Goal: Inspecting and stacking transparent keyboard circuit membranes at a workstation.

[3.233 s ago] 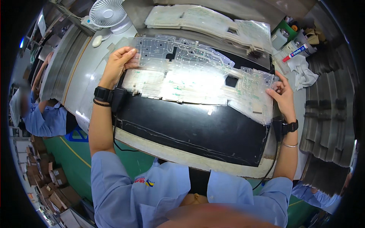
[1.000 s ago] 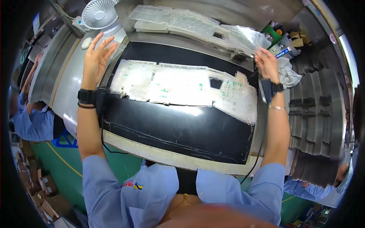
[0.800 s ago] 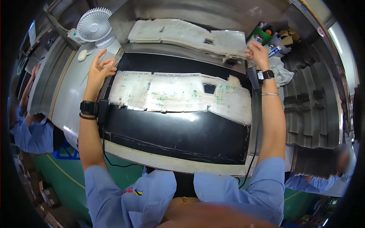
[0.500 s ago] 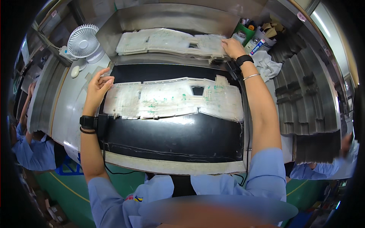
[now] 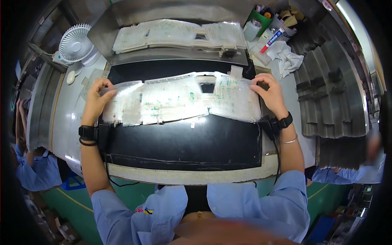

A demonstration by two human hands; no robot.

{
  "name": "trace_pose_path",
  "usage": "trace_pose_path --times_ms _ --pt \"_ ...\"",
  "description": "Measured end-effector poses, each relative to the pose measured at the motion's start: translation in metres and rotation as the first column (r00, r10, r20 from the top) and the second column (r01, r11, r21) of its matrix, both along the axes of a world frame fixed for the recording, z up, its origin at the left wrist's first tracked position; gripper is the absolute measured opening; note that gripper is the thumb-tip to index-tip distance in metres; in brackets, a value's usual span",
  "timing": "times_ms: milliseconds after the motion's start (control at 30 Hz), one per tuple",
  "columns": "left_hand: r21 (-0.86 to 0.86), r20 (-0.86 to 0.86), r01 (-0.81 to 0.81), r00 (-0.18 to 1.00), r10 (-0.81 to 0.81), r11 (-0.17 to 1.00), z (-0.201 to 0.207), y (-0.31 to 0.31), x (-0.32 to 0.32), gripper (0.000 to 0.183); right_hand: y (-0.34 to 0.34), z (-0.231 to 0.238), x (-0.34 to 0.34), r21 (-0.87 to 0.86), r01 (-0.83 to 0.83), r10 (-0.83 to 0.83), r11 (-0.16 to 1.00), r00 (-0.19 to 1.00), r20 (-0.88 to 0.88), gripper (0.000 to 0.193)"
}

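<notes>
As seen in the head view, has both bare hands at opposite ends of a front stack (image 5: 175, 100) of translucent, green-marked sheets. Sets left hand (image 5: 97, 100) at the upper left corner, with thumb and forefinger curled close together. Sets right hand (image 5: 272, 93) at the upper right corner, with bent fingers above the thumb. Cannot tell, for either hand, of any sheet edge pinched between the tips.

Supports the front stack on a black mat (image 5: 183, 145), laid lengthwise from side to side, near the front edge of a pale worktable (image 5: 196, 175). Shows a dark opening through the front stack, right of centre, and a pale tab (image 5: 236, 72) projecting at its upper edge, near the right hand.

Bears a similar rear stack (image 5: 175, 34) behind the mat, before an upright metal panel (image 5: 163, 11), apart from both hands. Includes, at left, a white fan (image 5: 76, 45) with a pale oval object (image 5: 71, 77) just in front. Includes, at right rear, a green container (image 5: 262, 18), a red-ended tube (image 5: 272, 41) and a crumpled white cloth (image 5: 288, 59). Adds piled grey ridged sheets (image 5: 332, 94) farther right. Shows a co-worker's blue sleeve (image 5: 41, 171) at far left, beyond the worktable.
</notes>
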State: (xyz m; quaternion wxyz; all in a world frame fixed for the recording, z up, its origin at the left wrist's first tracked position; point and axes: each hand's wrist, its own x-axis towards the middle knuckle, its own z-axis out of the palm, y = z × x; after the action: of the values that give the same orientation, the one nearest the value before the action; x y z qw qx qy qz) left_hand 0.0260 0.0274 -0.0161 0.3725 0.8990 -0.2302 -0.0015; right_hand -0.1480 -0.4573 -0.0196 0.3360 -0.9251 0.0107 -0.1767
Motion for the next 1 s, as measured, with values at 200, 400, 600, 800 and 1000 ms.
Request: trace_pose_path --times_ms 200,400,600,800,1000 --pt "-0.170 0.006 -0.088 0.996 0.090 0.981 -0.006 0.004 0.009 0.015 0.007 -0.010 0.008 0.527 -0.024 0.034 0.850 0.999 -0.010 0.016" --pt "-0.118 0.126 -0.096 0.986 0.111 0.988 0.004 -0.004 0.000 0.020 0.010 -0.004 0.005 0.406 -0.030 0.007 0.913 0.998 0.058 0.019" --pt "-0.199 0.041 -0.121 0.990 0.132 0.972 0.003 -0.003 -0.001 0.021 0.014 -0.003 0.003 0.418 -0.002 -0.040 0.908 0.995 0.091 0.015" --pt "-0.302 0.092 -0.103 0.986 0.136 0.948 0.006 -0.005 -0.002 0.018 0.003 -0.010 0.007 0.383 -0.056 -0.007 0.922 0.987 0.163 0.017" --pt "-0.508 -0.219 -0.181 0.973 0.077 0.842 0.008 -0.004 -0.005 0.030 0.001 -0.015 0.015 0.499 0.058 -0.121 0.865 0.988 0.095 0.022"
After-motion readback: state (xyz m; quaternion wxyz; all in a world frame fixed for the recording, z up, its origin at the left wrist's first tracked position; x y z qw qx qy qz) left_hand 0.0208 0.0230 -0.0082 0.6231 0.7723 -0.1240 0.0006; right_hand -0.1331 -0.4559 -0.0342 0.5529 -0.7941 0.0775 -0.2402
